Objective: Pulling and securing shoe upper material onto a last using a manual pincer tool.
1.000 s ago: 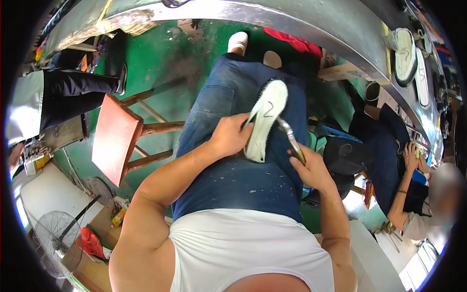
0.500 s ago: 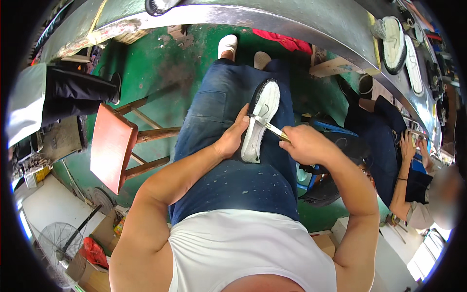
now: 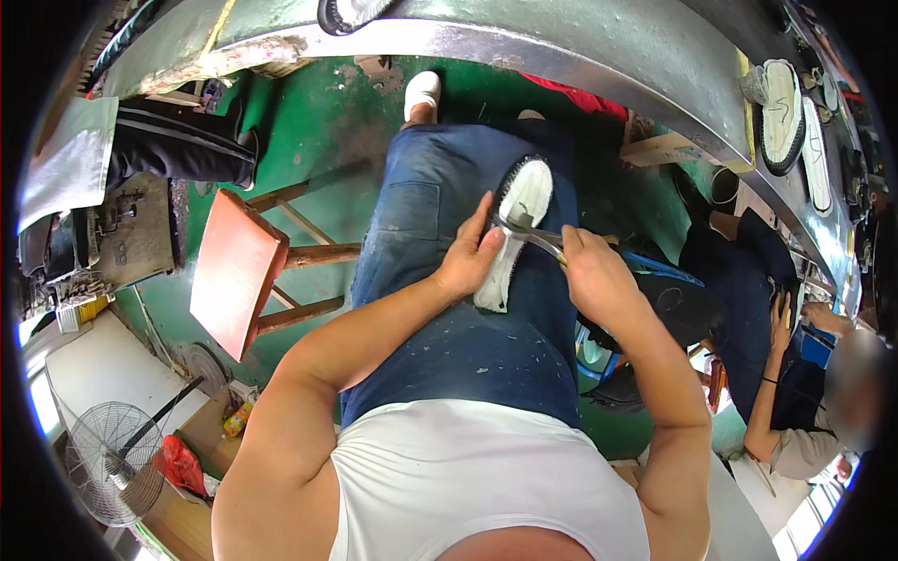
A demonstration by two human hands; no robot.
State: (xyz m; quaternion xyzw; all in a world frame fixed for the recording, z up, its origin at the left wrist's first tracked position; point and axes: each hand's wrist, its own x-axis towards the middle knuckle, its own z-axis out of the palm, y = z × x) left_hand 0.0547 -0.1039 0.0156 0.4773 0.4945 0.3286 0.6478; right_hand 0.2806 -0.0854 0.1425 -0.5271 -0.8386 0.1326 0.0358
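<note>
A shoe upper, pale inner sole facing up and dark pleated edge round the toe, lies lengthwise on my lap with its toe away from me. My left hand grips it by the left side at the middle, thumb near the rim. In my right hand are metal lasting pincers, the handles inside my closed fingers. Their head reaches across the sole to the edge beside my left thumb. What the jaws bite on is too small to make out.
A metal workbench runs along the far side, carrying more shoes at the right. To my left stands a wooden stool with a pink seat; a fan is behind it. Another person works at the right.
My right hand has risen and moved right, and the pincers have turned, their handles now lying flatter. My left hand has shifted slightly right with the shoe as the view moved.
</note>
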